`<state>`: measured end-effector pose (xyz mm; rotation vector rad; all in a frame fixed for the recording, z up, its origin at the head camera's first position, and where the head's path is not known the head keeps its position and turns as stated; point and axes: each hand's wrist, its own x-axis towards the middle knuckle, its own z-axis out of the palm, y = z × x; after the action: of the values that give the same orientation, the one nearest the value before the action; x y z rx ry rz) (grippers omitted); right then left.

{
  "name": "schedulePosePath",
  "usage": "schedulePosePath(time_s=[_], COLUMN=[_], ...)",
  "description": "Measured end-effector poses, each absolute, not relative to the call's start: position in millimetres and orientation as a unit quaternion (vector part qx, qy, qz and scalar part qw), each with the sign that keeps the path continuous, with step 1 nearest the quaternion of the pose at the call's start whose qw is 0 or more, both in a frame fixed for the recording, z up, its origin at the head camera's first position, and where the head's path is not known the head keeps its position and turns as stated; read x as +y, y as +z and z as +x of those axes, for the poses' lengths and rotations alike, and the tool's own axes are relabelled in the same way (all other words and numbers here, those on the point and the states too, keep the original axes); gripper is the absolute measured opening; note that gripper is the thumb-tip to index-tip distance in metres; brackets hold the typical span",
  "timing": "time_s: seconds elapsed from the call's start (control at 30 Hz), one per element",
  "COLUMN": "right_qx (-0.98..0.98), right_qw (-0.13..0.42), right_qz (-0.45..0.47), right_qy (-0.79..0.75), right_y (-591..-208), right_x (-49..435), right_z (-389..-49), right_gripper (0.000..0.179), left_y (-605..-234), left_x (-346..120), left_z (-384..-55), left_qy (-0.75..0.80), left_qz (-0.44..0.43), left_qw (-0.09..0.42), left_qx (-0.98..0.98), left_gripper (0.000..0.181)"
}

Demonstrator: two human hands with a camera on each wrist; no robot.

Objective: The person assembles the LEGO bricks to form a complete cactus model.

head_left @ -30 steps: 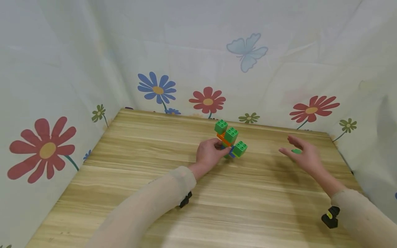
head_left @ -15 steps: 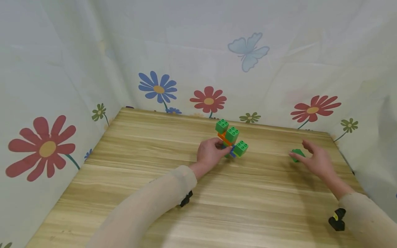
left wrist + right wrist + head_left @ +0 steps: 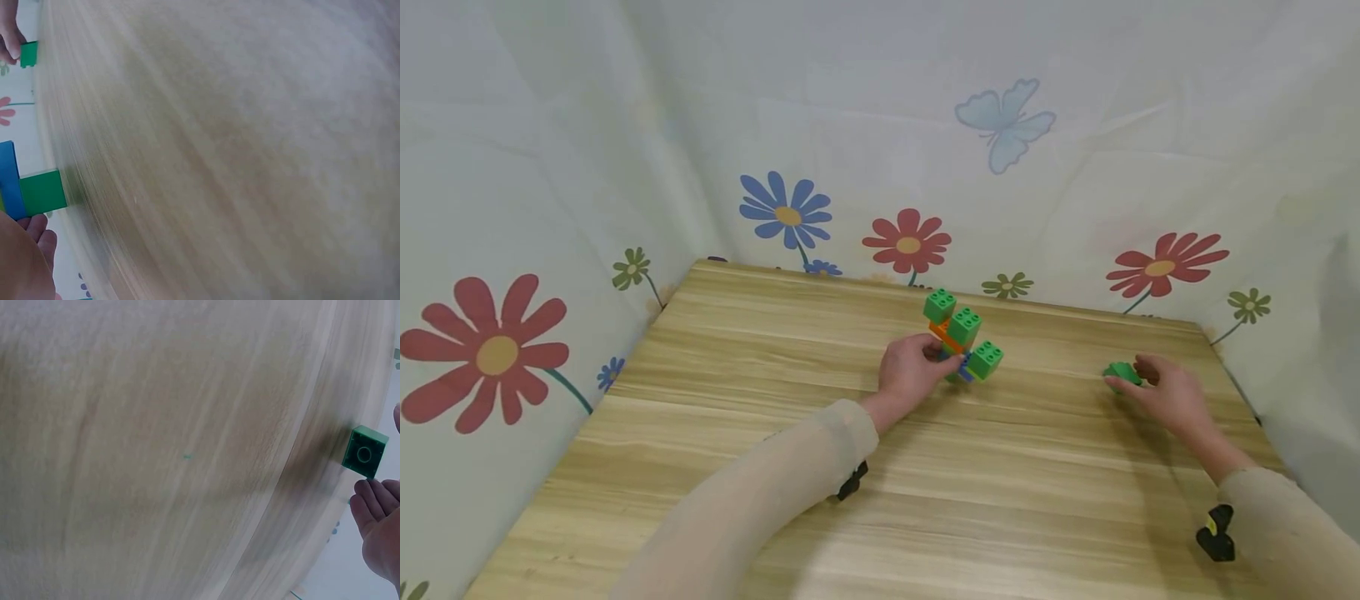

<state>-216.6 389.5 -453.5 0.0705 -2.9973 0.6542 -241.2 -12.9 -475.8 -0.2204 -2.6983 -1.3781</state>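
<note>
My left hand (image 3: 913,369) grips a toy brick assembly low on its near left side. In the head view it shows green bricks (image 3: 964,325) on top, an orange piece (image 3: 951,335) under them, and a blue brick (image 3: 966,367) partly covered by the fingers. In the left wrist view, a green brick (image 3: 44,192) of the assembly stands at the table surface, joined to a blue one (image 3: 10,178). My right hand (image 3: 1172,396) pinches a loose green brick (image 3: 1122,375) between thumb and fingers. Its hollow underside shows in the right wrist view, beside the fingers (image 3: 374,499).
The wood-grain table (image 3: 985,483) runs back to a white flower-printed curtain (image 3: 850,100), which also closes off the left and right sides. A black wrist device (image 3: 1216,533) sits at the right cuff, another (image 3: 852,482) at the left.
My right hand has moved slightly right and down, then closed around the loose green brick, which has turned. The left hand and the assembly have stayed nearly still.
</note>
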Motion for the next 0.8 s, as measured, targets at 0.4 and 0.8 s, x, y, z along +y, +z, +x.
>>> schedulePosePath(time_s=[0.4, 0.8], right_qx=[-0.982, -0.983], right_qw=[0.001, 0.001], right_qz=[0.005, 0.026], right_qy=[0.187, 0.181], right_y=[-453, -454], right_x=[391, 393], right_z=[-226, -235], right_gripper=[0.082, 0.064], left_y=[-478, -478], left_x=[-14, -14], left_z=[-240, -240], left_qy=[-0.458, -0.455], left_qz=[-0.068, -0.077], left_qw=[0.048, 0.055], left_qx=[-0.885, -0.885], left_gripper=[0.029, 0.030])
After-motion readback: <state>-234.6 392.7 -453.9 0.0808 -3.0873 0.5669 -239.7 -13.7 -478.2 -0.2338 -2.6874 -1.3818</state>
